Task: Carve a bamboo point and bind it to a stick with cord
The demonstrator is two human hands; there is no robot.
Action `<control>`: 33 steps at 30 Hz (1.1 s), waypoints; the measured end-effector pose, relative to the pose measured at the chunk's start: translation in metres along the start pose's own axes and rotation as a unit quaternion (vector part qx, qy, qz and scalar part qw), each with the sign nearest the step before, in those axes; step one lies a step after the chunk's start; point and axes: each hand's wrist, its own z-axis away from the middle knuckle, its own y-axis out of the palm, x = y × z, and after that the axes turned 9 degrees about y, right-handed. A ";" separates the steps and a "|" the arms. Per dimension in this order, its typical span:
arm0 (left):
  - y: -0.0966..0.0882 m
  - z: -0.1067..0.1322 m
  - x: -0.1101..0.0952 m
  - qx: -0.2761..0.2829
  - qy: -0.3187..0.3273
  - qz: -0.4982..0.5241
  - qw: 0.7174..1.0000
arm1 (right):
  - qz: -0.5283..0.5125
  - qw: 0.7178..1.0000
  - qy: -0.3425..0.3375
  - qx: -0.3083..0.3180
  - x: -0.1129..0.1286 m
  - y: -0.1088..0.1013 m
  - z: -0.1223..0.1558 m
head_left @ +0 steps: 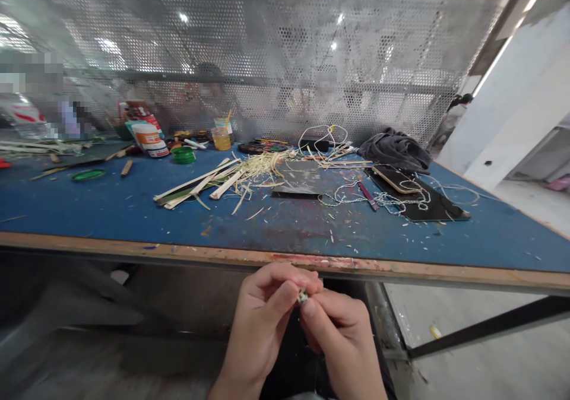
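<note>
Just in front of the table's edge, my left hand (pixel 266 314) and my right hand (pixel 342 333) meet above my lap. Both are closed in a pinch, thumbs against forefingers. Between the fingertips shows a small whitish-green knotted bit (pixel 303 297), too small to make out fully; it resembles the twisted cord (pixel 341 197) lying on the table. Most of it is hidden by my fingers. Beyond my hands, a grey sheet (pixel 298 177) lies beside a heap of thin bamboo shavings (pixel 262 165) and split bamboo strips (pixel 198 183).
The blue table (pixel 133 216) has a wooden front edge. On the right are a dark board (pixel 439 204), a maroon-handled tool (pixel 367 196) and a grey cloth (pixel 395 151). A white paint bottle (pixel 149 140) and green pot (pixel 183 155) stand left, before a perforated metal screen (pixel 267 50).
</note>
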 end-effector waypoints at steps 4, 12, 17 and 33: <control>-0.001 0.000 0.001 -0.005 -0.010 0.000 1.000 | 0.001 1.000 0.000 -0.006 0.000 0.001 0.001; -0.001 0.001 0.000 -0.008 -0.009 -0.008 1.000 | -0.012 1.000 0.001 -0.004 -0.004 0.001 0.003; 0.000 0.002 -0.001 -0.005 -0.014 -0.017 1.000 | -0.004 1.000 -0.003 -0.006 -0.005 0.001 0.003; -0.016 -0.018 -0.001 -0.116 0.027 -0.005 0.993 | -0.021 0.971 0.207 0.118 -0.036 -0.025 0.023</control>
